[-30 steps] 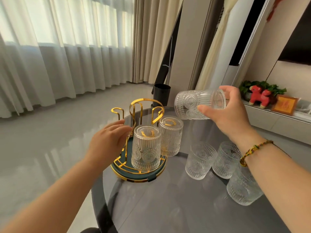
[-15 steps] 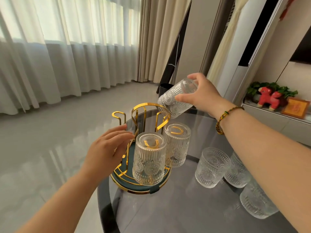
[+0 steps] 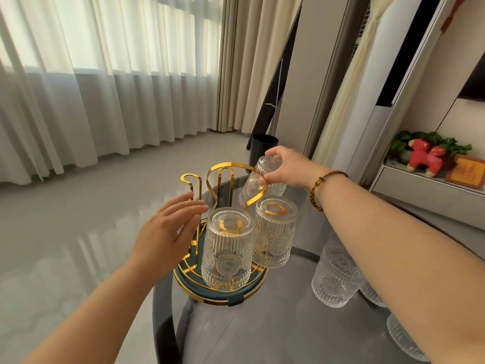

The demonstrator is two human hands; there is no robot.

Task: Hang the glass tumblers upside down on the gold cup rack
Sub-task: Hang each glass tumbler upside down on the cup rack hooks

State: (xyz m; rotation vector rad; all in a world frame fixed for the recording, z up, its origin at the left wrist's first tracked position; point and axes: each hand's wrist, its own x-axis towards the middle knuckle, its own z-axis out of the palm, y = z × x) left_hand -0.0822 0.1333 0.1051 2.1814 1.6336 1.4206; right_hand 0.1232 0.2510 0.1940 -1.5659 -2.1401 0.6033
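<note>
Sheer curtains (image 3: 78, 82) are filling the upper left of the frame, above a pale glossy floor, with a dark round table (image 3: 275, 324) at lower centre. Left of centre, the left hand (image 3: 168, 232) is hovering with fingers spread, loose and holding nothing, just beside the gold rack (image 3: 210, 179). At centre, two tumblers (image 3: 227, 250) are already hanging upside down on its pegs. Right of them, the right hand (image 3: 286, 168) is pinching a third tumbler (image 3: 262, 179), which a second ago was lying sideways higher up; now it is tipped base-up and coming down at the rack's far right hook. Seating probably comes next. At lower right, more glasses (image 3: 336, 274) are waiting on the table.
</note>
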